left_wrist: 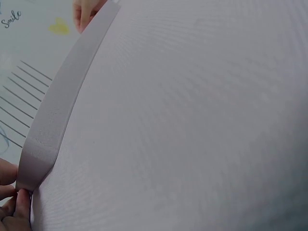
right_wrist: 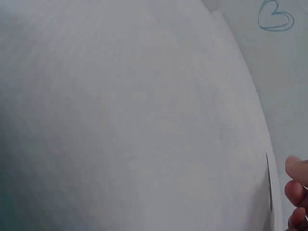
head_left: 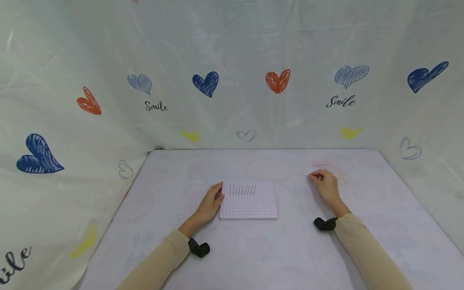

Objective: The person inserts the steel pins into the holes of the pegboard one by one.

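**Pinning at a perforated board: state of both hands**

Resting against the left edge of the white rectangular perforated foam board [head_left: 248,205], the left hand [head_left: 210,205] is seen in the head view with its fingers relaxed along the board's side and its thumb towards the near corner. In the left wrist view the fingertips [left_wrist: 14,202] are pressed to the board's corner. The grip of this hand is not closed round anything; contact with the edge is all that is shown.

The board is laid flat near the middle of the pale patterned desk [head_left: 253,257]. A row of thin upright metal pins [head_left: 242,189] is set along the board's far edge; the remaining holes are seen unfilled.

The right hand [head_left: 324,185] is placed on the desk well to the right of the board, apart from it. Its fingers are curled and the tips drawn together in a pinch. A thin dark needle-like pin [right_wrist: 268,185] is seen just beside the fingertips [right_wrist: 297,169] in the right wrist view; whether it is actually held in the grip or merely lies beside it cannot be told.

Both forearms are covered by beige sleeves [head_left: 366,249], with a small black wrist-mounted device [head_left: 324,224] at each cuff. The desk is enclosed by a white backdrop printed with hearts [head_left: 205,83] and the word "Smile".
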`<state>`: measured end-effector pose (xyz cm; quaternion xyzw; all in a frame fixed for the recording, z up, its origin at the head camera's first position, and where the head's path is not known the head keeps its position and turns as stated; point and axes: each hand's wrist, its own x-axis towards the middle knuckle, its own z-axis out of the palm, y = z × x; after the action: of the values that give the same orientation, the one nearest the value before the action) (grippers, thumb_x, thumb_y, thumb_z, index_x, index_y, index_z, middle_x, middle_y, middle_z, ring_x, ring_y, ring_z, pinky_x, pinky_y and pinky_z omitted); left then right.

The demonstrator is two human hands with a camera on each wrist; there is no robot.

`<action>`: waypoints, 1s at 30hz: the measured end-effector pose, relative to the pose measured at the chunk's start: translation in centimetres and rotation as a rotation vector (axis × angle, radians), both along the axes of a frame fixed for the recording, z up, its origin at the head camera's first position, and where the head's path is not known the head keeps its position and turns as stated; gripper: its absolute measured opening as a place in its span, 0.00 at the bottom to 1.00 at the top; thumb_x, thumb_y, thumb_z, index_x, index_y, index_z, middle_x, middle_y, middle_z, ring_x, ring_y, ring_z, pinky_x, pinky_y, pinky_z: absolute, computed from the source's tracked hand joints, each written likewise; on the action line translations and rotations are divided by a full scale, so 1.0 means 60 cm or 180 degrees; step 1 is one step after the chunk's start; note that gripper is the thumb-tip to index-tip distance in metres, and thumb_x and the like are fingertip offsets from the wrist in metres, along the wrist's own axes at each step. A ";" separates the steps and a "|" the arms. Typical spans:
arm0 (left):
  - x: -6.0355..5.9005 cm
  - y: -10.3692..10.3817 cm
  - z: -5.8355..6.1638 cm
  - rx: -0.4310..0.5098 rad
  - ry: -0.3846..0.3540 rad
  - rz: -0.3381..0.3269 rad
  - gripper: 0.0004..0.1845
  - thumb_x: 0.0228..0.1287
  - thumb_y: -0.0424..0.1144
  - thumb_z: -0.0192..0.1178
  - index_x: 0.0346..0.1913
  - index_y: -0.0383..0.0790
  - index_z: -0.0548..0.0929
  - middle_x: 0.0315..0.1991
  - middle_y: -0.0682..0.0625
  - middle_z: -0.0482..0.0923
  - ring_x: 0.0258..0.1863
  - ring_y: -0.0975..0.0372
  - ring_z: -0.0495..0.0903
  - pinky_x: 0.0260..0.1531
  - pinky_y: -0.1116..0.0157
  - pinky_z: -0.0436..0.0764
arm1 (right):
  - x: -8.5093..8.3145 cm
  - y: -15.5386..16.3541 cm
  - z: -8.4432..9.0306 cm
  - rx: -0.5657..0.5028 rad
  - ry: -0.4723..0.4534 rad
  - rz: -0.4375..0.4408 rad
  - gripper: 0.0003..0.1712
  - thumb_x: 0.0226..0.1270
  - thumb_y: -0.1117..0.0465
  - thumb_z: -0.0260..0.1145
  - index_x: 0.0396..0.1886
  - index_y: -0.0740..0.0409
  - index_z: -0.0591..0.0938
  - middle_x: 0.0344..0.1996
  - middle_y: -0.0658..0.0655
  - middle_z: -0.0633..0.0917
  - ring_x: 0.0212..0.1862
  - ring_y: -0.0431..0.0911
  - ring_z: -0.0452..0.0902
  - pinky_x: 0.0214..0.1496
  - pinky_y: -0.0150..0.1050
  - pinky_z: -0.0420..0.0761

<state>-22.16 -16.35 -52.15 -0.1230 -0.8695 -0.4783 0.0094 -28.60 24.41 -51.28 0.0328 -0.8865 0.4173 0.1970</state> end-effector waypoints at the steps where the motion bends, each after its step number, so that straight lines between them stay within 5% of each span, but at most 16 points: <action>1: 0.000 0.000 0.000 0.0003 -0.0003 0.0001 0.27 0.77 0.29 0.50 0.74 0.26 0.59 0.72 0.32 0.59 0.71 0.46 0.62 0.69 0.52 0.64 | -0.001 0.003 -0.002 -0.0006 0.0012 -0.0006 0.06 0.63 0.69 0.70 0.32 0.70 0.85 0.22 0.54 0.79 0.26 0.43 0.66 0.26 0.32 0.64; 14: 0.001 0.001 -0.003 0.0023 -0.0023 0.0008 0.27 0.77 0.30 0.49 0.74 0.26 0.59 0.72 0.33 0.59 0.71 0.46 0.62 0.69 0.52 0.64 | -0.005 0.015 -0.003 0.0248 -0.0239 -0.0051 0.08 0.62 0.68 0.73 0.32 0.73 0.85 0.20 0.56 0.78 0.26 0.44 0.68 0.26 0.34 0.65; 30: 0.001 -0.001 -0.003 0.0005 -0.0066 0.0035 0.28 0.78 0.31 0.49 0.75 0.28 0.58 0.73 0.34 0.58 0.71 0.47 0.62 0.69 0.52 0.64 | -0.014 0.009 -0.010 0.0576 -0.0304 0.0319 0.07 0.67 0.72 0.64 0.32 0.76 0.79 0.27 0.64 0.78 0.33 0.55 0.74 0.34 0.40 0.72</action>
<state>-22.12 -16.40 -52.33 -0.1133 -0.8699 -0.4801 0.0031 -29.42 24.94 -51.86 0.0749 -0.9262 0.3459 0.1297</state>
